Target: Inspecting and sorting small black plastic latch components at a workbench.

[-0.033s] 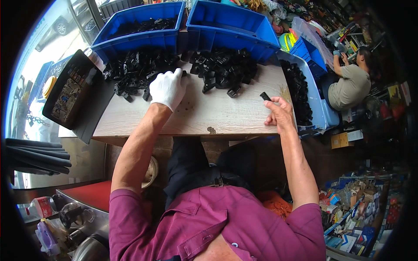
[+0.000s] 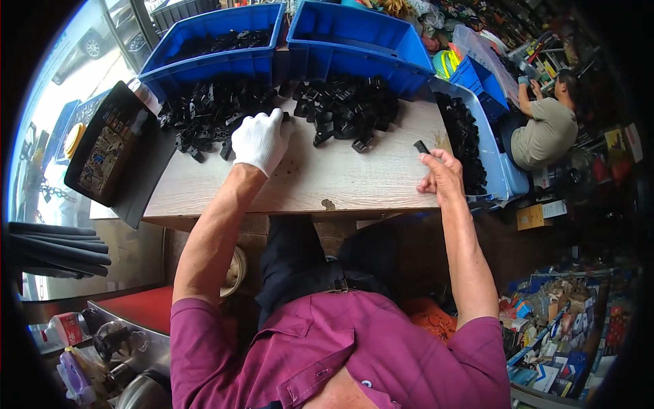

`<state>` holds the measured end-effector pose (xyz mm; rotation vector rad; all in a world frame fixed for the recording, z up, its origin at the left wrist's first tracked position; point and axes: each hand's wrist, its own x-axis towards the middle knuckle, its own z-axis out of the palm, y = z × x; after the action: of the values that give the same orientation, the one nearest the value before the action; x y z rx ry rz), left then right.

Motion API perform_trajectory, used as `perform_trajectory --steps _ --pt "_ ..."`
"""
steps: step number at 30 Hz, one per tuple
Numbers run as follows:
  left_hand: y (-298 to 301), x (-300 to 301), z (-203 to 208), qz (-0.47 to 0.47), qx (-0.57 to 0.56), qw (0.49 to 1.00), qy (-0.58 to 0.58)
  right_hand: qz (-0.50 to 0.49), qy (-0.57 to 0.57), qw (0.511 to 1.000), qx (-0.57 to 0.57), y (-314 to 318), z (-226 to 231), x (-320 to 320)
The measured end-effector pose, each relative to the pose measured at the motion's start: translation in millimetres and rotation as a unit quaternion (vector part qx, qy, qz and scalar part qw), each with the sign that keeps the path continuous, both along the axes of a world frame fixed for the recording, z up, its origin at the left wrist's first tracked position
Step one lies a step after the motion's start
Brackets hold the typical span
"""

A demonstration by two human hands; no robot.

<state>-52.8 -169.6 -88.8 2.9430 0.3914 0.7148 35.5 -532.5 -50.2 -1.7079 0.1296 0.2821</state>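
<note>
My left hand (image 2: 259, 142), in a white glove, is closed at the near edge of a heap of black plastic parts (image 2: 208, 112). A small black plastic part (image 2: 286, 116) sticks out at its fingertips; the rest of their grip is hidden. My bare right hand (image 2: 444, 176) is above the right end of the table (image 2: 306, 184). Between its thumb and fingers it pinches a short black plastic piece (image 2: 422, 146), ribbed at the upper end. A second heap of black parts (image 2: 347, 112) lies between the hands, farther back.
Two blue bins (image 2: 211, 65) (image 2: 361, 61) stand behind the heaps. A dark open case (image 2: 109, 150) leans at the table's left end. On the right, a pale blue tub (image 2: 494, 153) holds more black parts. Beyond it a person (image 2: 546, 129) sits working.
My right hand has shifted slightly to the right with its black piece, which now tilts a little differently. My left hand keeps its place beside the heap. The whole view has moved slightly.
</note>
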Motion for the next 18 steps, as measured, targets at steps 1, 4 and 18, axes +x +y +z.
perform_trajectory --steps 1,4,18 --pt "-4.9 0.3 -1.7 -0.007 0.005 1.0 -0.011 -0.05 -0.013 0.999 0.005 -13.5 -0.8 11.3" --pt "-15.4 -13.5 5.2 -0.036 0.001 0.999 -0.031 -0.191 -0.068 0.979 0.021 -66.5 -6.0 51.8" --pt "-21.9 -35.6 -7.9 -0.123 0.006 0.988 -0.098 0.043 -0.054 0.998 -0.003 15.4 -12.2 7.1"
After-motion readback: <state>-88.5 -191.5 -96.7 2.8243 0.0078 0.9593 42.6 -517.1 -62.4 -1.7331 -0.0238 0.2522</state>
